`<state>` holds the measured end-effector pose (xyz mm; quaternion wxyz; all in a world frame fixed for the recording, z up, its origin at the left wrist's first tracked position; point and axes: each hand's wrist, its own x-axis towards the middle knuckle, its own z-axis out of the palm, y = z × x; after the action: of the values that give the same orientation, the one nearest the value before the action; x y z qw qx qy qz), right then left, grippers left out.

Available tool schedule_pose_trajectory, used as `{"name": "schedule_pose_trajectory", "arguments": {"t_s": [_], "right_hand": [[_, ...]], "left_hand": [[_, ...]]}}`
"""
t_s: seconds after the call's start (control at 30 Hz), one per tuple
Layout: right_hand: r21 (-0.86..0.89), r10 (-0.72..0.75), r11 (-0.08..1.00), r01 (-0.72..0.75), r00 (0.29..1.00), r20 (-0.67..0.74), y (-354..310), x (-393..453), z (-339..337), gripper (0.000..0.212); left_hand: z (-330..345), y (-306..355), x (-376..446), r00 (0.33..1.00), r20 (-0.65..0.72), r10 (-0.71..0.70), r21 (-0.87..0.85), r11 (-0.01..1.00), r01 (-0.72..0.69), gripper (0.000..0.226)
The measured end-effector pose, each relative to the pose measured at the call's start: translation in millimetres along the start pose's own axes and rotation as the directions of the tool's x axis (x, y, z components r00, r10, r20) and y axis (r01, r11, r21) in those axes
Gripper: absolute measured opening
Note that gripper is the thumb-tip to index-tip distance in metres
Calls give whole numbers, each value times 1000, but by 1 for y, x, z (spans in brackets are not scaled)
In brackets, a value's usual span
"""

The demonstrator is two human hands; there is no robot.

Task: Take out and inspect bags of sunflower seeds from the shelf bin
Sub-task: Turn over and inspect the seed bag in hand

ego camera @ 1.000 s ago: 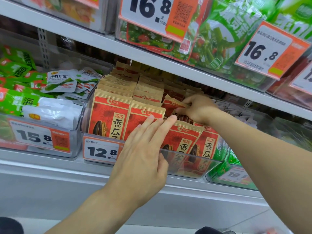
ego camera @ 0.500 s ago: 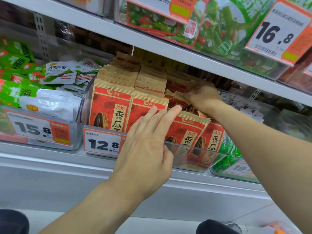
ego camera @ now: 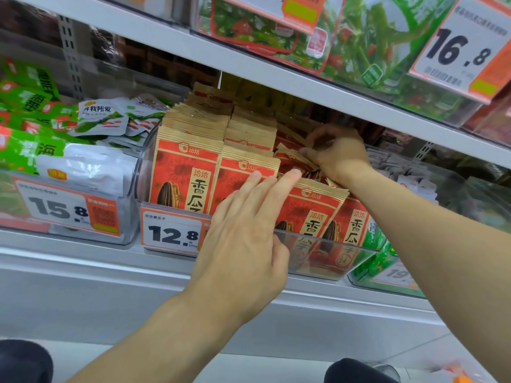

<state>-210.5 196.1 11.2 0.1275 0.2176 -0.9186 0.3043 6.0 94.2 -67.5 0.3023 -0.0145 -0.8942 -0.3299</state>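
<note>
**Both hands at the sunflower seed bin, bags not yet lifted clear**

The clear shelf bin [ego camera: 326, 261] sits on the middle shelf [ego camera: 83, 261], packed with red and tan bags of sunflower seeds [ego camera: 188, 172] standing upright in rows. A price label reading 12.8 [ego camera: 171, 233] is fixed to the bin's front wall.

The left hand [ego camera: 246, 244] lies across the front of the bin with straight, relaxed fingers; its fingertips [ego camera: 290, 175] rest on the top edges of the front bags, gripping nothing.

The right hand [ego camera: 340, 153] reaches deeper into the bin, under the upper shelf [ego camera: 276, 76]. Its fingers are curled and pinch the top of a tilted bag [ego camera: 290, 156] lying loose behind the front row.

To the left, a neighbouring bin [ego camera: 69, 214] labelled 15.8 holds green and white packets [ego camera: 99, 117]. Green packages [ego camera: 373, 37] fill the shelf above, with a 16.8 tag [ego camera: 461, 51].
</note>
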Motion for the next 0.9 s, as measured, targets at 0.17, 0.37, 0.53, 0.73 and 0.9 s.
{"name": "schedule_pose_trajectory", "arguments": {"t_s": [0.17,0.37,0.53,0.73,0.9], "right_hand": [[-42,2,999,1,997,82,-1,-3,-2,23],[-1,-22,1000,22,986,166,-4,-15,-26,13],[-15,-104,994,110,973,207,-14,-43,-53,20],[119,-125,987,111,985,119,-19,-90,-68,23],[91,-337,934,345,937,-92,-22,-128,-72,28]], "left_hand": [[1,-1,0,1000,-3,-5,-5,1000,5,84],[0,-2,0,1000,4,-5,-14,1000,5,84],[-1,-1,0,1000,21,3,-9,1000,-3,83],[-3,1,-2,999,39,-1,-25,1000,2,83],[-8,6,-5,998,-16,-58,-162,985,54,75]]}}
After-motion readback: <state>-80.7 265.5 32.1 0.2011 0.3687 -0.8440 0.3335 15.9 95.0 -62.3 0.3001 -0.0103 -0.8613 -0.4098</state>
